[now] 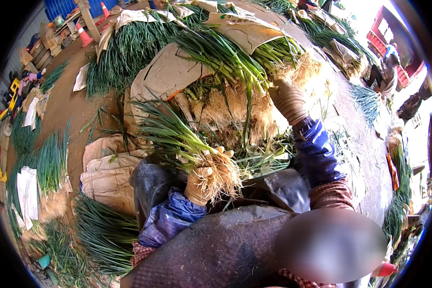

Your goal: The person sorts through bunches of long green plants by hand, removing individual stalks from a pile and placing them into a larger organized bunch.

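A bunch of green onions (189,144) lies across my lap side, its leaves pointing up-left and its pale, stringy roots toward me. My left hand (198,187), in a tan glove, is closed around it just by the roots, which partly cover the fingers. My right hand (289,101), gloved too, is stretched forward to a large pile of green onions (225,55). Its fingers are curled at the white stem ends there; whatever they hold is hidden. Long roots (233,110) hang from the pile's near side, below and left of that hand.
Tan sacking (170,72) lies under and around the pile, with folded sacks (111,170) at left. More green onion heaps (129,53) stand beyond and at left (103,230). Loose trimmings (264,158) litter the space before me. Other people (386,77) sit far right; cones (84,36) stand far left.
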The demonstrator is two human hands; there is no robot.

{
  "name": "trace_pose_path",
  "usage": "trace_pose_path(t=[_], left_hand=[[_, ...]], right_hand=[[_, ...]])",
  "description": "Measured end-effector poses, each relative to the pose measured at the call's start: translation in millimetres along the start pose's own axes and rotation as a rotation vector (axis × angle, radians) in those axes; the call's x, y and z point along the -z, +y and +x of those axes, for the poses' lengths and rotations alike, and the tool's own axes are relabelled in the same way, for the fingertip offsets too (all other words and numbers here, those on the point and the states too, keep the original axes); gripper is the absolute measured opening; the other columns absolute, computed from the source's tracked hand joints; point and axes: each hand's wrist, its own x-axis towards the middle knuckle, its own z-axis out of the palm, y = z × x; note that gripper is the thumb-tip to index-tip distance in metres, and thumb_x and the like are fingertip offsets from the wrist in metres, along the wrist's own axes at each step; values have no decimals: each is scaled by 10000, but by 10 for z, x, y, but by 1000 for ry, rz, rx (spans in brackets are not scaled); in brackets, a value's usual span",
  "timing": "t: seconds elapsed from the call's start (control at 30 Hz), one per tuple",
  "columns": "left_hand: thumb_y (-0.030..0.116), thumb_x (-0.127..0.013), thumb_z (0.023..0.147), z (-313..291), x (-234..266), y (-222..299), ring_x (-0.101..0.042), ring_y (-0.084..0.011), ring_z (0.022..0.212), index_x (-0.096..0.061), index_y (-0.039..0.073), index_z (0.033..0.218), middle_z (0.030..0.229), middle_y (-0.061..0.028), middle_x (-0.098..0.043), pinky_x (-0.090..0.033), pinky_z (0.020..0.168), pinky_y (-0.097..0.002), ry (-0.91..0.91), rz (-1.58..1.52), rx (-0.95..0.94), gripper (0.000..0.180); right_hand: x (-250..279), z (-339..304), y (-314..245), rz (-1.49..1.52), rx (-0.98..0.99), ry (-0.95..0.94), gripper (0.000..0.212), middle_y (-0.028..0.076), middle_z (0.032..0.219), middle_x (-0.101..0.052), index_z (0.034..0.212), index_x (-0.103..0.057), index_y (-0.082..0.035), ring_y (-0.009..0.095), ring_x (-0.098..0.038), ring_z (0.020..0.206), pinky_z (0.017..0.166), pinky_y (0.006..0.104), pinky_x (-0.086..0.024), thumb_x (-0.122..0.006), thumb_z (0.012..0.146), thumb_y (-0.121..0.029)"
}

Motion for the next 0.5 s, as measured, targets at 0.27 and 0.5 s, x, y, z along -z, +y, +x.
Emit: trace_pose_path(t=[0.27,0.5], left_hand=[[20,-650,730,20,-11,-14,-528,-314,1181,-455,19,1353,1404,-211,-443,-455,1006,-477,-16,-10,-30,653],[42,-645,762,-10,-171,-50,-577,-301,1106,-448,-5,1342,1237,-164,-564,-475,986,-460,49,33,-86,614]], right_hand=[[-354,-361,170,-40,-107,-363,363,159,629,-610,709,-659,-71,315,-595,566,567,424,-499,-609,834,-408],[141,-1003,-902,573,326,-564,122,79,734,-660,897,-686,-50,218,-638,664,604,330,-527,-709,787,-98]])
